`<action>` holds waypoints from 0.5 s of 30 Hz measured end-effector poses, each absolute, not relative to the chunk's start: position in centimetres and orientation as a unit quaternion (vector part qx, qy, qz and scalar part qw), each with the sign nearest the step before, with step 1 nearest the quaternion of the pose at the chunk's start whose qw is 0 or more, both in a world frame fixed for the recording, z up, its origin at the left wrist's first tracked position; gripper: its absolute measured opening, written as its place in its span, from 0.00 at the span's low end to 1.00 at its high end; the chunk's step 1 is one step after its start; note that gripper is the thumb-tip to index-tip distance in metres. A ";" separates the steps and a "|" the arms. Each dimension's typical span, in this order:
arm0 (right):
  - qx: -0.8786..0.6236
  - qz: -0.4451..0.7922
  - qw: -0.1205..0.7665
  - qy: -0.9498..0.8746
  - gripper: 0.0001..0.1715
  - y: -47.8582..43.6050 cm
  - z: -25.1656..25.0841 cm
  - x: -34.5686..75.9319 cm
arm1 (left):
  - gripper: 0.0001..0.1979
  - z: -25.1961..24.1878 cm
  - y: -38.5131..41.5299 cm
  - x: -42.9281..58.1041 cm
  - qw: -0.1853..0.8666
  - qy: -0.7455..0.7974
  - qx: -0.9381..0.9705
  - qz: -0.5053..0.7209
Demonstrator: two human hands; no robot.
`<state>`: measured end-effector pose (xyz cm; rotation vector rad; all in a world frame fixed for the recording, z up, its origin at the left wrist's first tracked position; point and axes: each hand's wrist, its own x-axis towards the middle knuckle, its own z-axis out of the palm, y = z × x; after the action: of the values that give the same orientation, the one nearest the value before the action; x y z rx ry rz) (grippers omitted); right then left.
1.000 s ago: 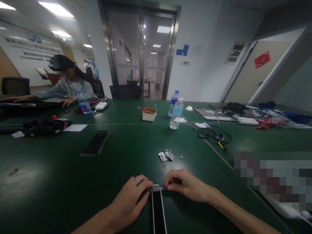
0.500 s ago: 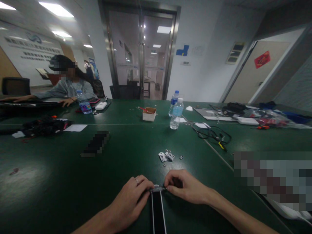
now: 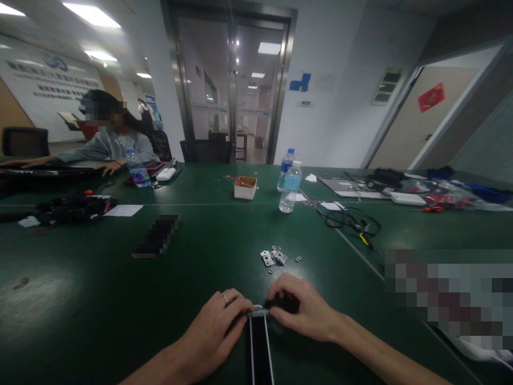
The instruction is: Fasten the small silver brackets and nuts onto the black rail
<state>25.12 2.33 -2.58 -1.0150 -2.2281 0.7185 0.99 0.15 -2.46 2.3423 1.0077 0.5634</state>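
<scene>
A long black bar with silver edges lies on the green table and runs toward me. My left hand, a ring on one finger, is curled against the left side of its far end. My right hand is curled at the right of that end, fingers pinched on a small metal piece at the bar's tip. A little heap of small metal brackets and washers lies just beyond my hands.
Two water bottles and a small open box stand mid-table. Black cables lie to the right, a dark flat object to the left. A seated person works at the far left. Tools and clutter fill the far right.
My right hand has shifted slightly forward and left over the bar's end, its fingers arching higher. My left hand has stayed put.
</scene>
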 end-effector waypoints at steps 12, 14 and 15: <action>-0.463 0.022 0.249 -0.851 0.10 7.9 -4.4 28.3 | 0.14 -2.3 0.3 1.0 0.273 0.377 0.864 0.193; -0.471 0.018 0.255 -0.845 0.05 8.0 -4.6 27.9 | 0.14 -2.3 0.3 1.0 0.273 0.378 0.864 0.192; -0.472 0.012 0.264 -0.841 0.05 8.0 -4.7 27.7 | 0.14 -2.2 0.3 1.0 0.273 0.379 0.863 0.191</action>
<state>27.72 7.99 -4.67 -1.2763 -2.2738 0.0332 1.01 0.29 -2.24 2.3217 1.0201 0.5147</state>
